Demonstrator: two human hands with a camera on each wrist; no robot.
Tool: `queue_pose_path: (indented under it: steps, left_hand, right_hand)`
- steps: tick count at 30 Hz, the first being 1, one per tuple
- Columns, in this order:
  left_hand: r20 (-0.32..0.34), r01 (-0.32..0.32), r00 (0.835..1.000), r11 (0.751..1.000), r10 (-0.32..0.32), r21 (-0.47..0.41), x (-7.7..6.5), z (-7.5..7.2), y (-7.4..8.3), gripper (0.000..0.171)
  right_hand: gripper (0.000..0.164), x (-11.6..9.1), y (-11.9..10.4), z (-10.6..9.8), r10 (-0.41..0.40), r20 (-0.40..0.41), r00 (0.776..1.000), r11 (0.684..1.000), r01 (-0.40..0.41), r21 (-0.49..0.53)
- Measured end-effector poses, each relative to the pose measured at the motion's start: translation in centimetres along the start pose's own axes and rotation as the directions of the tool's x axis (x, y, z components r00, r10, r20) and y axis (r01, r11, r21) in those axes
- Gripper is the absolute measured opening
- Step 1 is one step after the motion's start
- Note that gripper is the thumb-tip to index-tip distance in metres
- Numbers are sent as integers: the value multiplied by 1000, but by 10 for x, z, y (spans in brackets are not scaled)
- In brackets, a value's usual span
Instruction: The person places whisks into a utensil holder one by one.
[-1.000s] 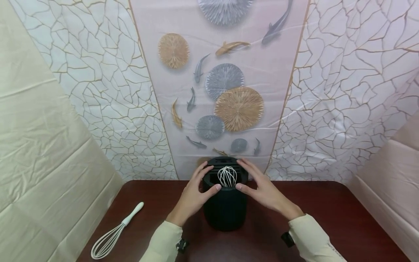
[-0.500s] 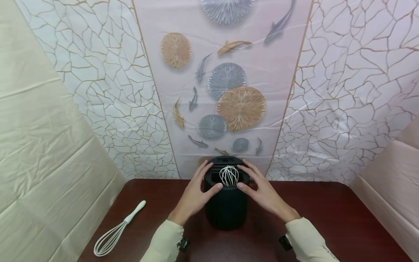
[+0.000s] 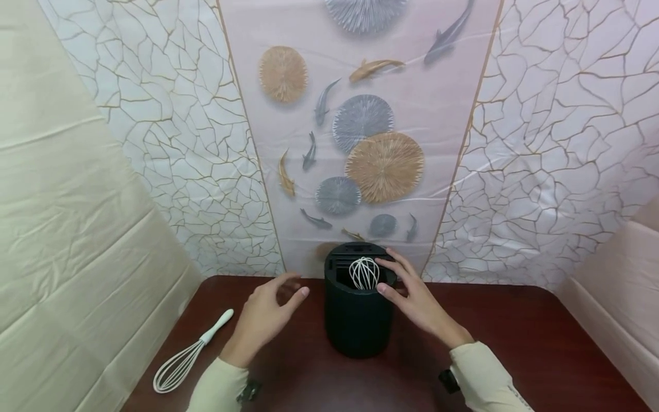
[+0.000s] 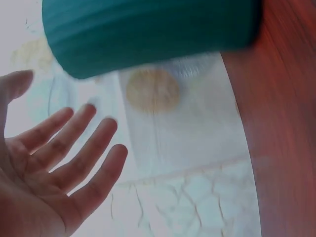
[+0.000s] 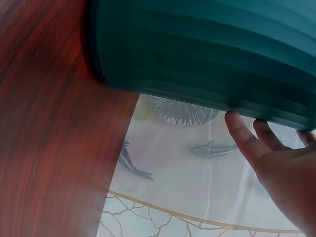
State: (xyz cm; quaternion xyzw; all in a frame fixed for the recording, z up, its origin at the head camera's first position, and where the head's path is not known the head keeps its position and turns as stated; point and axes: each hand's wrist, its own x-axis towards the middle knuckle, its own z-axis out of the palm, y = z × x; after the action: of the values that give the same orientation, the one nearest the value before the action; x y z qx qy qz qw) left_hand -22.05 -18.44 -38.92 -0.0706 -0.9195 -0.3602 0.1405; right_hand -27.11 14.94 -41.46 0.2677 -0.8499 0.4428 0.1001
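A dark green utensil holder (image 3: 358, 323), with ridged sides and slots along the back of its top, stands upright on the table. The wire head of a white whisk (image 3: 364, 274) shows in its opening; the whisk's lower part is hidden inside. My right hand (image 3: 421, 304) is at the holder's right side, thumb at the front rim and fingertips against the wall in the right wrist view. To the left of the holder and apart from it, my left hand (image 3: 261, 318) holds nothing, its fingers loosely bent and spread in the left wrist view.
A second white whisk (image 3: 216, 327) lies slanted at the left of the dark red wooden table (image 3: 504, 326), handle toward the back. Behind the table hangs a patterned cloth (image 3: 515, 189), close to the holder. Plain cream cloth (image 3: 77, 229) borders the left side.
My left hand has come off the holder and moved left. My right hand stays at the holder's right side. The head view has shifted slightly.
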Motion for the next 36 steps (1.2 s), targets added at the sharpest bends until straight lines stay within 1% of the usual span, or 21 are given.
queue_pose_path:
  steps: [3, 5, 7, 11, 15, 17, 19, 21, 23, 25, 28, 30, 32, 34, 36]
  left_hand:
    - [-30, 9, 1000, 996, -6, 93, -9, -12, -16, 41]
    - [-48, 22, 999, 987, -14, 162, -15, -21, -30, 42]
    - [-51, 48, 998, 973, -37, 224, -19, -30, -44, 45]
    - [-16, 106, 994, 947, -107, 303, -29, -48, -74, 53]
    - [45, 158, 982, 927, -184, 341, -37, -61, -107, 60]
    - [61, 176, 975, 915, -212, 364, -41, -66, -124, 61]
    - [65, 192, 970, 902, -234, 388, -46, -69, -139, 62]
    - [61, 203, 966, 885, -250, 418, -51, -71, -154, 62]
    - [72, 218, 958, 870, -277, 443, -54, -73, -166, 59]
    - [94, 237, 946, 860, -310, 451, -56, -74, -175, 53]
    - [133, 269, 923, 852, -362, 449, -56, -75, -183, 35]
    - [138, 284, 916, 851, -378, 442, -56, -74, -185, 22]
    - [134, 285, 916, 851, -377, 440, -57, -73, -186, 12]
    - [121, 273, 926, 855, -358, 440, -57, -71, -186, 7]
    - [108, 257, 936, 859, -336, 444, -56, -70, -186, 5]
  right_hand:
    - [53, 0, 0, -1, -4, -7, 1000, 1000, 4, 8]
    - [53, 0, 0, -1, -5, -8, 1000, 1000, 5, 18]
    - [53, 1, -1, -1, -5, -9, 1000, 1000, 5, 26]
    - [53, 1, -2, 1, -2, -12, 1000, 999, 3, 35]
    - [53, 1, -2, 4, -14, -18, 1000, 999, 14, 39]
    - [53, 1, -2, 5, -21, -21, 1000, 999, 22, 44]
    - [53, 1, -3, 6, -25, -21, 999, 998, 27, 53]
    - [53, 0, -2, 7, -27, -23, 999, 998, 28, 58]
    - [53, -2, -2, 7, -24, -25, 999, 998, 25, 60]
    - [52, -2, -1, 6, -20, -28, 999, 998, 22, 60]
    - [52, -3, 1, 5, -15, -31, 999, 998, 17, 59]
    - [52, -3, 2, 5, -13, -33, 999, 998, 15, 59]
    - [52, -3, 2, 5, -12, -34, 999, 998, 14, 57]
    - [52, -3, 2, 4, -10, -36, 999, 998, 12, 57]
    - [52, -3, 1, 4, -9, -38, 999, 998, 11, 56]
